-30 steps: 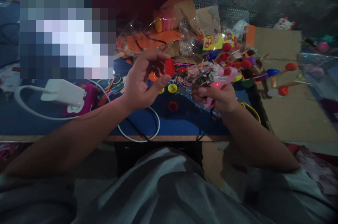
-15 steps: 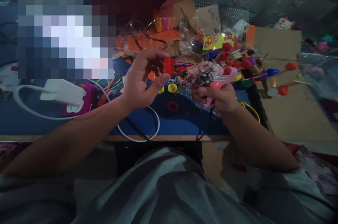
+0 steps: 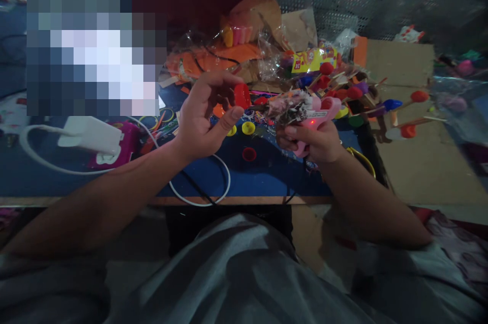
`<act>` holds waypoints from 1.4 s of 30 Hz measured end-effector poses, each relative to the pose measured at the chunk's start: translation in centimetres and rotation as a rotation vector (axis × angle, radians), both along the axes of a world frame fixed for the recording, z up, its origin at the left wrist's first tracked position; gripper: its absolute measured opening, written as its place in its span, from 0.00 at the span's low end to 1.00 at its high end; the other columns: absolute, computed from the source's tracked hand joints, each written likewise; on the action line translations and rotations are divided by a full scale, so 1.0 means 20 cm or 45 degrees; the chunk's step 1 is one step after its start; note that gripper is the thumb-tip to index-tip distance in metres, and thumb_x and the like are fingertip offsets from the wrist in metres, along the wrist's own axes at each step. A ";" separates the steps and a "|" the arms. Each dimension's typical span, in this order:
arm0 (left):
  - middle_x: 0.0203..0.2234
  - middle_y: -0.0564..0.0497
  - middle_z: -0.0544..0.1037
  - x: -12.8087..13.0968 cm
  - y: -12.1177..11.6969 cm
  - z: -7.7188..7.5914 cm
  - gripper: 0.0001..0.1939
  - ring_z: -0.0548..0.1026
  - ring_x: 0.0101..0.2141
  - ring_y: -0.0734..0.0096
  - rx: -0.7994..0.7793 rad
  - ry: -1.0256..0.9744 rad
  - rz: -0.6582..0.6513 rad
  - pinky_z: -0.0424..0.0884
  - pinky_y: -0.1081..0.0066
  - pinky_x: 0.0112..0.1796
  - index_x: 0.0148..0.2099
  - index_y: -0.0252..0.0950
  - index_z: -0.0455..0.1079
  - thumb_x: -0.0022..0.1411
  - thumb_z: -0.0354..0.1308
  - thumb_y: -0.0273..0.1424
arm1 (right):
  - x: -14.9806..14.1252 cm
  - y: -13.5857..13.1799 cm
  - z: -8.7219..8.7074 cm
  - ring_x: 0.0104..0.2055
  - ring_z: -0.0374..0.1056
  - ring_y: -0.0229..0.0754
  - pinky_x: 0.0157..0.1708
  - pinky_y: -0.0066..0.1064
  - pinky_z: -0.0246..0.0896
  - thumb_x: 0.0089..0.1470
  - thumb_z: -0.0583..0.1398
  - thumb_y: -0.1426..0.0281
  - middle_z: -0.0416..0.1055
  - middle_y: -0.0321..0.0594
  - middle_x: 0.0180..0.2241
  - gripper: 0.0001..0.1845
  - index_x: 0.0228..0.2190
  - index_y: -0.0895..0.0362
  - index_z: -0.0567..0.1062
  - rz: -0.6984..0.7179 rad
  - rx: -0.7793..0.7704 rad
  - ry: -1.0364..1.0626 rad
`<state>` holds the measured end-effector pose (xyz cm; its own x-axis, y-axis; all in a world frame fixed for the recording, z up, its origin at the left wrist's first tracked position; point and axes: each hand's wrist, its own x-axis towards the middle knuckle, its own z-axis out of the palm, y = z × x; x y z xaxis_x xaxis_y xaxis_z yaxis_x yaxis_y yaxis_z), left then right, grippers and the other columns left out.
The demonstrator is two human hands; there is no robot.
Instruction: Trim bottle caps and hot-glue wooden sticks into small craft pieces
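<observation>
Between thumb and fingertips, my left hand (image 3: 204, 115) holds a red bottle cap (image 3: 241, 96) on its side, its hollow turned to the right. My right hand (image 3: 314, 140) is wrapped round the handle of a pink glue gun (image 3: 324, 110) with a small red light lit. Its front end is crusted with shreds and glue, and the nozzle points left, close to the cap; whether they touch I cannot tell. Below them on the blue table lie a yellow cap (image 3: 248, 128) and another red cap (image 3: 249, 154).
A white charger (image 3: 89, 133) sits in a magenta socket block (image 3: 124, 146), its white cable (image 3: 229, 181) looping across the table. Several sticks with coloured caps (image 3: 356, 92) pile up at right beside cardboard (image 3: 400, 67). Plastic wrapping (image 3: 316, 59) lies behind.
The red cap in my left hand has tilted slightly and shifted a little to the left. My right hand and the glue gun have hardly moved.
</observation>
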<state>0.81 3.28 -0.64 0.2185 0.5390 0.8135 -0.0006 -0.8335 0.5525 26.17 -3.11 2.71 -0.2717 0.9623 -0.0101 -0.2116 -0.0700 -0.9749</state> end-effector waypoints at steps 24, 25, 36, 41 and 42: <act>0.48 0.46 0.81 0.01 0.01 -0.01 0.26 0.85 0.42 0.63 0.033 -0.036 0.042 0.87 0.59 0.43 0.67 0.51 0.72 0.74 0.65 0.53 | -0.01 0.00 0.01 0.20 0.54 0.31 0.21 0.32 0.49 0.38 0.83 0.50 0.64 0.28 0.23 0.33 0.30 0.53 0.73 -0.032 -0.034 -0.020; 0.48 0.46 0.81 0.01 0.01 -0.01 0.26 0.85 0.42 0.63 0.029 -0.032 0.047 0.87 0.58 0.43 0.67 0.51 0.71 0.74 0.65 0.53 | -0.01 0.01 0.01 0.20 0.53 0.31 0.21 0.32 0.49 0.38 0.83 0.50 0.64 0.28 0.23 0.33 0.31 0.53 0.73 -0.031 -0.028 -0.016; 0.47 0.47 0.82 0.01 -0.01 0.00 0.27 0.84 0.40 0.64 0.012 -0.010 0.053 0.84 0.60 0.40 0.67 0.51 0.70 0.74 0.63 0.56 | 0.00 0.01 0.01 0.22 0.54 0.32 0.20 0.31 0.51 0.40 0.83 0.52 0.64 0.28 0.23 0.31 0.31 0.52 0.72 -0.032 -0.023 -0.016; 0.46 0.46 0.82 0.01 0.00 0.01 0.29 0.83 0.39 0.65 0.063 -0.027 0.056 0.82 0.63 0.36 0.66 0.49 0.71 0.73 0.63 0.58 | -0.01 0.01 0.02 0.20 0.55 0.31 0.20 0.30 0.50 0.40 0.83 0.53 0.62 0.27 0.22 0.31 0.30 0.53 0.73 -0.037 -0.019 0.004; 0.45 0.46 0.82 0.01 0.00 0.01 0.30 0.83 0.38 0.65 0.074 -0.031 0.057 0.82 0.63 0.35 0.66 0.48 0.71 0.73 0.63 0.59 | -0.01 0.01 0.02 0.20 0.55 0.31 0.20 0.30 0.50 0.40 0.83 0.53 0.62 0.26 0.22 0.30 0.30 0.53 0.73 -0.032 -0.020 0.002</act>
<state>1.09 3.23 -0.41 0.1749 0.4994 0.8485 0.0247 -0.8637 0.5033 25.94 -2.92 3.18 -0.2473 0.9686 -0.0250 -0.2149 -0.0800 -0.9733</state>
